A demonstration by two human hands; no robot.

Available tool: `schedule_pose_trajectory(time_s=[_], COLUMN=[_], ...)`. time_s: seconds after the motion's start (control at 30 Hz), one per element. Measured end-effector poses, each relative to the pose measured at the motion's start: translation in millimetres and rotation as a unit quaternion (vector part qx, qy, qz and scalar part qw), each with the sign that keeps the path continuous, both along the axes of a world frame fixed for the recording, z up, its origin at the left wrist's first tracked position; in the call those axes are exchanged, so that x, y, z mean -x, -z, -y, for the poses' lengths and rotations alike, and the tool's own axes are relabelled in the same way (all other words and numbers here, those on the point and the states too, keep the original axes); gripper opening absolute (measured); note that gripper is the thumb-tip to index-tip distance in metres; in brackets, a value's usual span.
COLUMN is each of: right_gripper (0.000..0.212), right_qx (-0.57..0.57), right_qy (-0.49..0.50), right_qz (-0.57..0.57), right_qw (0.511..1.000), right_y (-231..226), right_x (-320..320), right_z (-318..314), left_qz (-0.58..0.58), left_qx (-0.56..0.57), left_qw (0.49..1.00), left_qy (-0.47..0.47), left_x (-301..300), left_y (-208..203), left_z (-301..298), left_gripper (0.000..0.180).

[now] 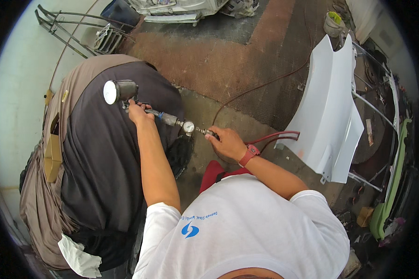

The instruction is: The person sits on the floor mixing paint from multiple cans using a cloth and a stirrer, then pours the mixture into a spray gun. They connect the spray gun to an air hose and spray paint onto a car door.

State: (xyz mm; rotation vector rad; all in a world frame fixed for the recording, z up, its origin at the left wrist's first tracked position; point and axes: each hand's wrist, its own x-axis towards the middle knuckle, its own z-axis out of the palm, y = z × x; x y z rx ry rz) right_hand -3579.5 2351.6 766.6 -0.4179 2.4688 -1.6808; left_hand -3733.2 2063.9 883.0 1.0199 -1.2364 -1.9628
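My left hand (140, 112) is closed round the handle of a spray gun (127, 89), whose metal cup has a white round end facing left. From the handle a fitting with a round pressure gauge (188, 127) runs toward my right hand. My right hand (226, 141) grips the hose coupling (211, 134) at the end of that fitting; a red watch is on that wrist. A reddish air hose (270, 137) trails off beyond the right wrist. The gun is above a dark cloth cover (109, 125) on my left.
At right a white car fender (323, 107) hangs on a metal stand (375, 109), with a green panel (388, 200) beyond it. A bucket (333, 24) stands at the far right. Part of a white car body (179, 8) and a metal frame (63, 30) are at the back.
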Motion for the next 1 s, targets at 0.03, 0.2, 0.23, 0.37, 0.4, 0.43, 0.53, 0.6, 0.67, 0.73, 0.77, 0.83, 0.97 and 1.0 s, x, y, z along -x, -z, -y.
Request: schedule_pose_trajectory(time_s=[0.03,0.2,0.23,0.37,0.4,0.43,0.53,0.6,0.67,0.73,0.77,0.83,0.97,1.0], right_gripper=[0.038,0.04,0.04,0.041,0.041,0.04,0.037,0.037,0.038,0.04,0.041,0.043,0.045,0.046], right_qx=[0.02,0.03,0.041,0.039,0.023,0.029,0.042,0.042,0.054,0.079,0.098,0.116,0.046,0.0], right_qy=[0.008,0.052,0.071,0.114,0.12,0.124,0.126,0.12,0.127,0.121,0.114,0.138,0.243,0.292], right_qz=[0.006,0.031,0.04,0.052,0.053,0.045,0.027,0.046,0.029,0.094,0.145,0.191,0.151,0.159], right_qw=[1.0,0.998,0.996,0.991,0.991,0.991,0.991,0.991,0.99,0.985,0.978,0.965,0.957,0.943], right_y=[-3.4,-20.6,-22.5,-22.9,-21.7,-20.1,-15.3,-14.2,-16.6,-24.1,-29.5,-39.5,-51.6,-52.9], right_x=[1.3,10.9,15.5,42.7,48.5,54.6,78.3,94.9,116.2,129.3,140.4,158.0,182.3,184.7], right_z=[-0.7,2.9,2.5,1.3,2.6,4.0,9.0,11.5,9.6,14.0,13.3,16.5,21.5,23.3], left_qz=[0.0,0.007,0.007,0.011,0.009,0.007,-0.02,-0.047,-0.051,-0.044,-0.048,-0.042,0.007,0.023], left_qx=[0.013,0.035,0.027,0.022,0.022,0.023,-0.002,-0.037,-0.056,-0.077,-0.09,-0.108,-0.115,-0.112], left_qw=[1.0,0.999,0.999,0.996,0.995,0.993,0.98,0.971,0.957,0.938,0.925,0.905,0.891,0.878], left_qy=[0.012,0.032,0.037,0.081,0.1,0.119,0.196,0.231,0.282,0.334,0.367,0.409,0.44,0.466], left_x=[6.4,35.8,43.2,79.2,89.8,101.4,143.3,173.4,211.1,236.9,253.5,279.8,322.6,325.4], left_y=[-1.0,-1.4,-1.4,-3.2,-2.8,-2.3,1.9,11.3,22.8,37.1,41.9,53.8,75.0,81.7], left_z=[-5.9,-34.1,-39.4,-59.1,-64.3,-68.8,-79.1,-84.9,-95.7,-102.3,-111.4,-129.6,-159.0,-170.1], left_gripper=[0.034,0.028,0.026,0.028,0.029,0.029,0.03,0.035,0.035,0.035,0.035,0.036,0.038,0.039])
